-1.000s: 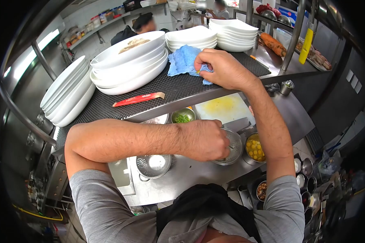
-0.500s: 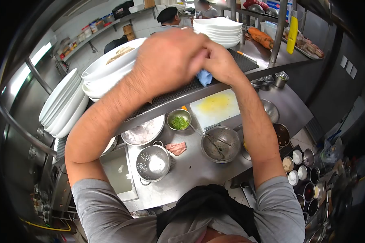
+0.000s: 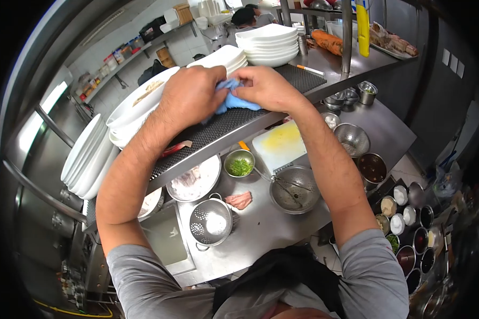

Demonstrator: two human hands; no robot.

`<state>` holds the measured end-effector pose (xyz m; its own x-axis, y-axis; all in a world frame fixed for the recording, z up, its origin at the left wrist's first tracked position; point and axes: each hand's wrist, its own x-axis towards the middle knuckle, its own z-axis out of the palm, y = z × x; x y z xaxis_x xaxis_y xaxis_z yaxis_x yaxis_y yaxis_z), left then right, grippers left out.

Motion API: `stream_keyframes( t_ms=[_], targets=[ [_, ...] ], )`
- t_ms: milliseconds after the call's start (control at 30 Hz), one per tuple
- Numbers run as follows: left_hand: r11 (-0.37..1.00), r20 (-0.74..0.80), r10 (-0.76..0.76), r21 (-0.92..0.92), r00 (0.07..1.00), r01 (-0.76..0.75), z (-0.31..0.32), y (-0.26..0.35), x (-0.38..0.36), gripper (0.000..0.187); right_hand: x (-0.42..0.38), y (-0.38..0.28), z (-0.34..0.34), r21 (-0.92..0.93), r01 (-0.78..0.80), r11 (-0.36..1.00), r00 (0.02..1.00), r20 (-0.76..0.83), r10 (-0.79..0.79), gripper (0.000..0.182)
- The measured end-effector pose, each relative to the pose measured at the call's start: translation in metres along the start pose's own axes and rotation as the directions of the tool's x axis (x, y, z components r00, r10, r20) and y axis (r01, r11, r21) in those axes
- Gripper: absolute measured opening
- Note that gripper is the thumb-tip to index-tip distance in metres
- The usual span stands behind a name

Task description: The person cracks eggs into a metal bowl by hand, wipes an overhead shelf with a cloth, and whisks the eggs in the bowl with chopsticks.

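Both hands grip blue cloth (image 3: 234, 101) | left hand (image 3: 191, 95) | right hand (image 3: 269, 87) | no legible writing

Person's wearing a grey short-sleeved tee with a black apron strap hanging over the chest at 6 o'clock. Both forearms are showing bare and hairy, no gloves on the left hand (image 3: 191, 95) or right hand (image 3: 266, 87).

The left hand (image 3: 192, 95) left the steel bowl (image 3: 294, 189) on the counter below, rose to the shelf and joined the right hand (image 3: 266, 87) on the blue cloth (image 3: 230, 101) (now bunched between both).
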<state>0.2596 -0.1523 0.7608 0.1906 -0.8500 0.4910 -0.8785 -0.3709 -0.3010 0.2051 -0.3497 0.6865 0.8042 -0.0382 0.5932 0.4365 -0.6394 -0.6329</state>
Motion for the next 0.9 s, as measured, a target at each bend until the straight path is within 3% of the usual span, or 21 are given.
stream_keyframes(
  t_ms=[33,133,267,400,567,633,800,900],
  targets=[
    [0.999,0.073,-0.013,-0.037,0.997,0.016,-0.001,0.001,0.0,0.022,0.002,0.005,0.003,-0.036,-0.009,0.999,1.0,-0.008,0.008,0.03],
    [0.966,-0.291,0.199,-0.102,0.936,-0.237,0.004,0.007,0.0,0.029,0.004,0.01,0.008,-0.091,-0.034,0.995,0.998,-0.061,0.029,0.028],
    [0.944,-0.437,0.301,0.01,0.848,-0.33,0.008,0.015,-0.003,0.027,0.001,0.005,0.006,-0.172,-0.026,0.985,0.997,-0.075,0.013,0.027],
    [0.931,-0.418,0.336,0.009,0.844,-0.366,0.02,0.02,-0.002,0.027,0.007,0.018,0.008,-0.072,0.019,0.997,0.996,-0.091,-0.026,0.026],
    [0.978,-0.406,0.201,0.025,0.891,-0.209,0.016,0.015,0.0,0.03,0.002,0.012,0.004,0.157,0.023,0.987,0.992,-0.123,-0.004,0.02],
    [0.992,-0.308,0.121,0.014,0.944,-0.122,0.016,0.013,-0.001,0.032,-0.001,0.006,0.001,0.124,0.024,0.992,0.99,-0.139,-0.007,0.02],
    [0.978,-0.24,0.2,-0.005,0.95,-0.207,0.031,0.011,-0.001,0.023,0.004,0.013,0.007,-0.047,0.048,0.998,0.985,-0.165,-0.055,0.021],
    [0.978,-0.158,0.203,-0.019,0.966,-0.209,0.026,0.022,-0.004,0.014,0.002,0.011,0.006,0.116,0.011,0.993,0.977,-0.214,0.014,0.023]
  ],
)
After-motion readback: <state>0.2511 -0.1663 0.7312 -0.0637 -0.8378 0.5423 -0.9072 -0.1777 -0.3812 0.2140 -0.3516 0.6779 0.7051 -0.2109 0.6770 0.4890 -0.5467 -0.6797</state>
